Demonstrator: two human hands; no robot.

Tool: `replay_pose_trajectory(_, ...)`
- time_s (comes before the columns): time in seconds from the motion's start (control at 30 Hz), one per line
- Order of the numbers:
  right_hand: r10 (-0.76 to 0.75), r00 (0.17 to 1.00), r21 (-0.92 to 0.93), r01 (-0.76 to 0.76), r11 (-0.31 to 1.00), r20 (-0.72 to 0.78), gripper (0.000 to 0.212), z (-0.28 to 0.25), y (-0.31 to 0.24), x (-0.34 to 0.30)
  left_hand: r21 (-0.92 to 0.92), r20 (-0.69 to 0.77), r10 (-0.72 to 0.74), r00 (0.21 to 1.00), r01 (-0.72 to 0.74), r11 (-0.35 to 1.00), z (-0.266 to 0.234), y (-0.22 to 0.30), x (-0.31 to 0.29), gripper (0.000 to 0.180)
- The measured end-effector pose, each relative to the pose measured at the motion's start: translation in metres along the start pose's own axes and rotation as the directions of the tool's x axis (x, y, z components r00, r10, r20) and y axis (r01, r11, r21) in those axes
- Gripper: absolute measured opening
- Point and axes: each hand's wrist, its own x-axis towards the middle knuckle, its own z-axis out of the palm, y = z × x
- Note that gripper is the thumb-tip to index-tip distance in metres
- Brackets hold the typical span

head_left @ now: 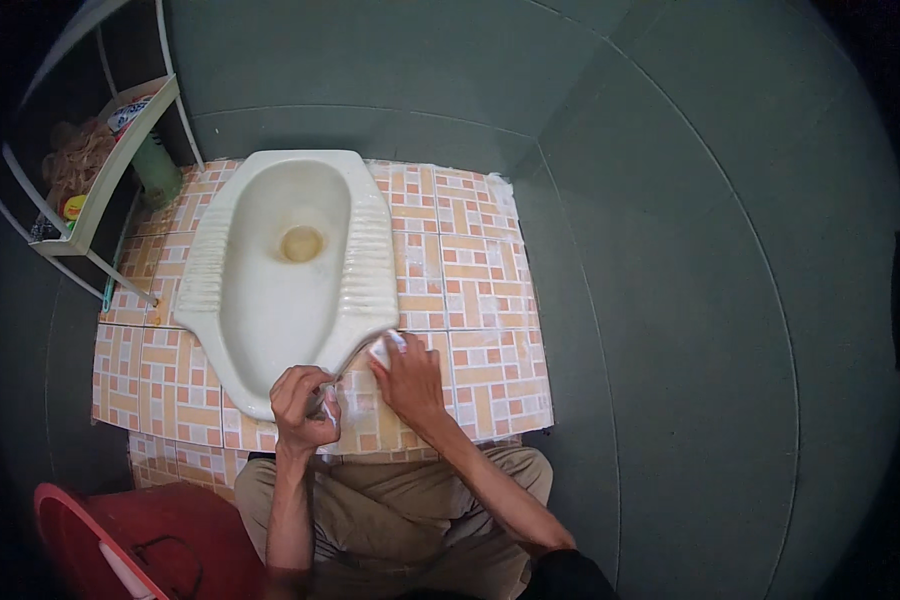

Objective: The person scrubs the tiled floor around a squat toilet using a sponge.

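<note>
A white ceramic squat toilet [200, 265] with ribbed foot rests is set into the tiled floor, with a yellowish stain in its bowl. My right hand [412, 380] is closed over a small white wad [387, 347], pressed near the toilet's lower right edge where it meets the tiles. Whether the wad is cloth or paper cannot be made out. By the toilet's near rim, my left hand [303, 410] is closed, its fingers curled around something small and pale that is mostly hidden.
Orange and white patterned tiles [485, 355] form a raised floor with a step at its front edge. A white shelf rack [120, 165] with plastic bags and a green bottle [157, 170] stands at the far left. At lower left sits a red bucket [185, 535]. Grey-green walls [690, 330] enclose the space.
</note>
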Motion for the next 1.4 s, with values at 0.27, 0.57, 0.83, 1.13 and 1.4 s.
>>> replay_pose_trajectory(0.27,0.514,0.815,0.691,-0.210,0.691,-0.267,0.068,0.005,-0.011,-0.015,0.000,-0.001,0.027,1.000,-0.027,1.000,0.001,-0.003,0.001,0.016)
replay_pose_trajectory(0.57,0.238,0.971,0.708,-0.146,0.691,-0.033,0.067,0.000,-0.044,-0.010,0.009,0.004,0.019,1.000,-0.019,1.000,0.001,0.000,0.002,0.016)
replay_pose_trajectory(0.83,0.216,0.952,0.414,-0.111,0.904,-0.217,0.063,0.021,-0.004,0.021,0.013,0.008,0.025,1.000,-0.025,1.000,0.000,0.001,0.004,0.016)
replay_pose_trajectory(1.13,-0.074,0.976,0.141,0.105,0.984,-0.206,0.063,0.007,-0.008,0.004,-0.004,0.006,0.020,1.000,-0.020,1.000,0.002,0.002,0.004,0.016)
replay_pose_trajectory(1.4,-0.222,0.947,0.074,0.245,0.967,-0.232,0.055,0.009,-0.016,0.014,0.000,-0.005,0.038,0.999,-0.038,0.999,0.001,0.002,0.003,0.016)
